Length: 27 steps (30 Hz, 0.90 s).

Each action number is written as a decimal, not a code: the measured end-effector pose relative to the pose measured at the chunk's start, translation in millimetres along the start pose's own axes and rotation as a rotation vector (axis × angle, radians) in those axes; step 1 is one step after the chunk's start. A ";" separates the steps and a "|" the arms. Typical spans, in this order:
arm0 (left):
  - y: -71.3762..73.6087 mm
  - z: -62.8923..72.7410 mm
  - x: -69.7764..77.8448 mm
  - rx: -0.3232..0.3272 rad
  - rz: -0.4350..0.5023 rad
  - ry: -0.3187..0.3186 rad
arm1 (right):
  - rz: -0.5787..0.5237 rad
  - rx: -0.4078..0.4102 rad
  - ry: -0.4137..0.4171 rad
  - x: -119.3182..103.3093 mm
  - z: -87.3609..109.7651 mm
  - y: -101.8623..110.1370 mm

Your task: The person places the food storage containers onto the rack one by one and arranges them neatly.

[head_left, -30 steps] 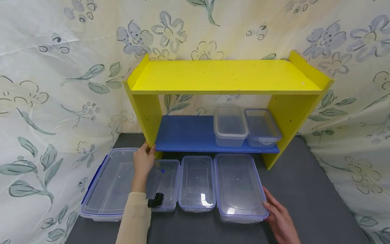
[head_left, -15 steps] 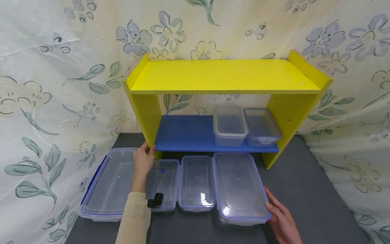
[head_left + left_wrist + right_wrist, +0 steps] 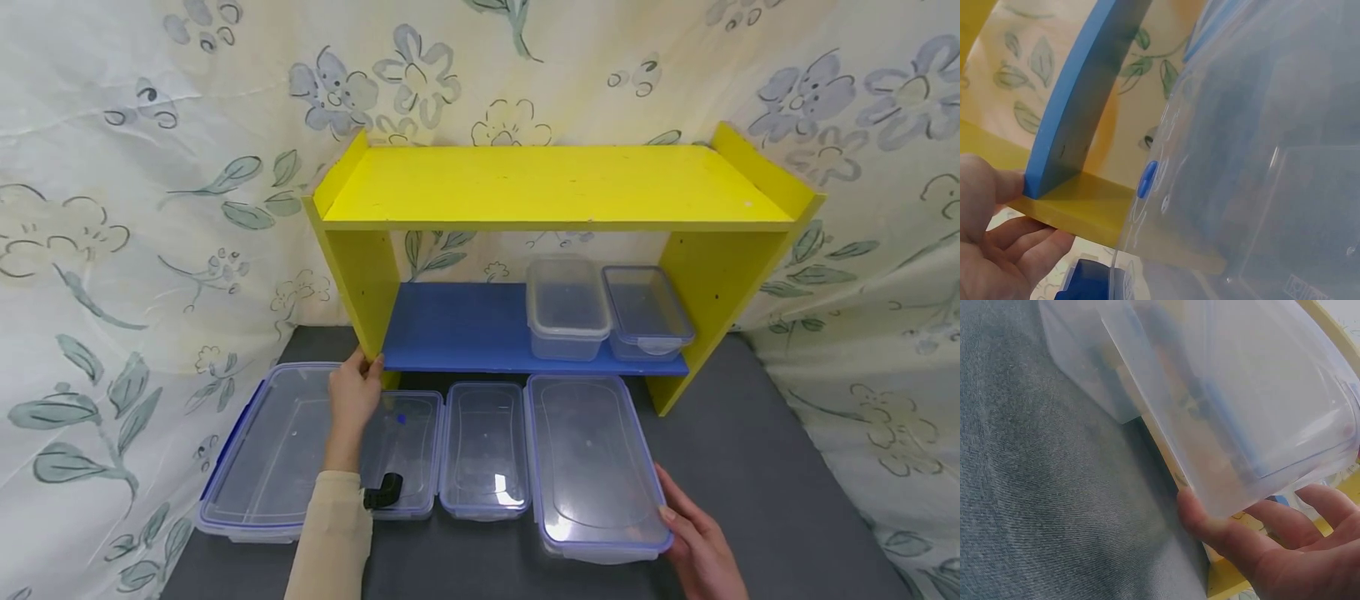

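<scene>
In the head view, my left hand (image 3: 354, 396) grips the left side panel (image 3: 367, 292) of a yellow shelf unit, right where the blue shelf board (image 3: 457, 325) joins it. The left wrist view shows the thumb against the board's edge and the fingers under the panel. My right hand (image 3: 697, 537) holds a large clear plastic food container (image 3: 588, 458) with a blue-rimmed lid by its front right side. Seen from the right wrist, the fingertips (image 3: 1192, 509) lie at the container's lower edge, and the container sits tilted in that view.
Beside it on the dark tabletop (image 3: 480, 567) stand a medium container (image 3: 485, 450), a smaller one (image 3: 420, 450) partly behind my left arm, and a big one (image 3: 262, 450) at far left. Two more, a taller container (image 3: 567, 308) and a low one (image 3: 647, 308), occupy the blue board.
The large container's front end has shifted toward me and a little to the right, with my right hand moving along. My left hand stays on the shelf panel.
</scene>
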<state>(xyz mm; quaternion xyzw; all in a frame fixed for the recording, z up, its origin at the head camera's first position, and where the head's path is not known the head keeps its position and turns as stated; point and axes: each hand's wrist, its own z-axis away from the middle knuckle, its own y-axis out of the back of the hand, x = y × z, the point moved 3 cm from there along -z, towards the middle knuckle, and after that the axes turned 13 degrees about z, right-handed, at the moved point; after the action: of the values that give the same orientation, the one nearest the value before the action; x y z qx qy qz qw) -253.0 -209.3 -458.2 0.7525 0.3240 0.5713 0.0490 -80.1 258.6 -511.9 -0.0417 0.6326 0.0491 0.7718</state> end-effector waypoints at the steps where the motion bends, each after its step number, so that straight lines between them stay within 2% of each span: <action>1: -0.1 0.0 0.3 0.002 -0.002 -0.003 | -0.009 -0.006 0.010 -0.2 0.7 -0.1; 4: 0.5 -0.2 1.4 0.005 -0.001 -0.005 | -0.050 -0.037 0.060 -0.9 2.7 0.0; 6: 0.7 -0.3 2.1 0.004 0.003 -0.006 | -0.051 -0.035 0.054 -0.7 3.7 0.3; 13: 0.0 -0.2 -0.3 -0.002 -0.001 -0.018 | 0.055 0.047 -0.125 2.5 5.5 1.7; 20: -0.5 -0.2 0.6 -0.002 0.007 -0.018 | 0.020 0.033 -0.071 1.1 11.6 1.3; 27: -1.3 -0.7 0.0 0.001 0.006 -0.009 | -0.001 0.042 -0.065 -5.7 16.6 -2.2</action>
<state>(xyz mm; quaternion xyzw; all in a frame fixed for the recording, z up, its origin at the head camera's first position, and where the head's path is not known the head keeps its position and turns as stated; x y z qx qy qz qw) -254.1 -208.5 -458.5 0.7561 0.3220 0.5677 0.0484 -64.7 258.3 -503.1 -0.0244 0.6080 0.0367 0.7927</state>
